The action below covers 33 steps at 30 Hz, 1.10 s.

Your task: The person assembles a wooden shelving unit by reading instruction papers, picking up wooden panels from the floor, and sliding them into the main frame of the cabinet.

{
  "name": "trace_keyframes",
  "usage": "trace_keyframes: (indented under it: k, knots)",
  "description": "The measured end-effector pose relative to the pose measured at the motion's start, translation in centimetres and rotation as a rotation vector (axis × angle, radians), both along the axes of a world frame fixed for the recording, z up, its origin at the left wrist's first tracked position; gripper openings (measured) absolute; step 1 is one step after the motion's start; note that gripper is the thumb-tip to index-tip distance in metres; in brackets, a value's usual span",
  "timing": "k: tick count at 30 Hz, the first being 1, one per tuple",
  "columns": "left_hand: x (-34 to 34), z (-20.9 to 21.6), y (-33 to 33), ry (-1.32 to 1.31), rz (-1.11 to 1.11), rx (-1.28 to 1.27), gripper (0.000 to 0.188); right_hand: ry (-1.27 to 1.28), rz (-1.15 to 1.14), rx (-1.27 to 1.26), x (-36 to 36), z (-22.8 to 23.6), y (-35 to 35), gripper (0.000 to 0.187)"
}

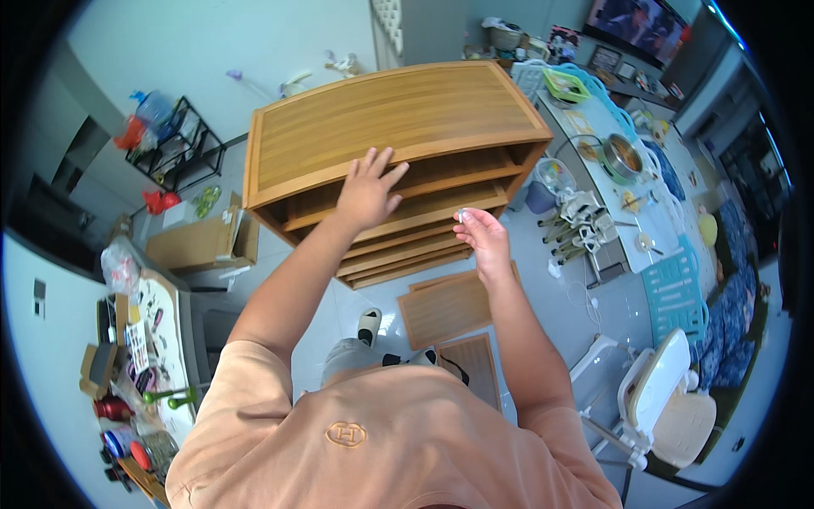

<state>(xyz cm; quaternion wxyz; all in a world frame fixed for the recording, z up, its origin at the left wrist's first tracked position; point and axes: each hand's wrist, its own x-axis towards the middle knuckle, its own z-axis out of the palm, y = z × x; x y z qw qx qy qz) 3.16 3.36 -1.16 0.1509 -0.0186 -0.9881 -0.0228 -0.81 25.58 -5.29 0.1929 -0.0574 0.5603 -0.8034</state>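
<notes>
A wooden cabinet (398, 106) stands in front of me, its front an open frame with several slots and rails one below the other. My left hand (370, 193) is at the front edge of its top, fingers spread, with the fingertips at the rim. To the right, before the cabinet's open front, my right hand (485, 241) pinches a small whitish piece (461, 215) between thumb and fingers. Its exact kind is too small to make out. Flat wooden panels (448, 310) lie on the floor beneath my right forearm, near my feet.
To the right runs a long table (623, 225) with a pot (621, 157) and dishes; stools (581, 222) and a white high chair (657, 390) stand close by. On the left are cardboard (191, 248), a black rack (182, 144) and a cluttered side table (170, 314).
</notes>
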Motion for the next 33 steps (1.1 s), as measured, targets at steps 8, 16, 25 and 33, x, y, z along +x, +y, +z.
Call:
trace_keyframes:
  k: [8, 16, 25, 33]
  knots:
    - [8.3, -1.6, 1.2, -0.180, 0.012, 1.929, 0.035, 0.599, 0.226, 0.121, 3.5, 2.8, -7.8, 0.027]
    - [21.6, -2.1, -8.0, 0.258, 0.202, 2.000, 0.026, 1.216, 0.535, 0.279, 12.7, 4.0, -20.8, 0.031]
    - [39.9, -4.7, -16.7, 0.627, 0.660, 1.885, 0.023, 1.182, 1.108, 0.160, 28.6, 2.4, -35.1, 0.039]
    - [50.1, -5.7, -17.7, 1.039, 0.926, 1.782, 0.015, 1.349, 1.461, -0.080, 38.9, 1.0, -43.2, 0.040]
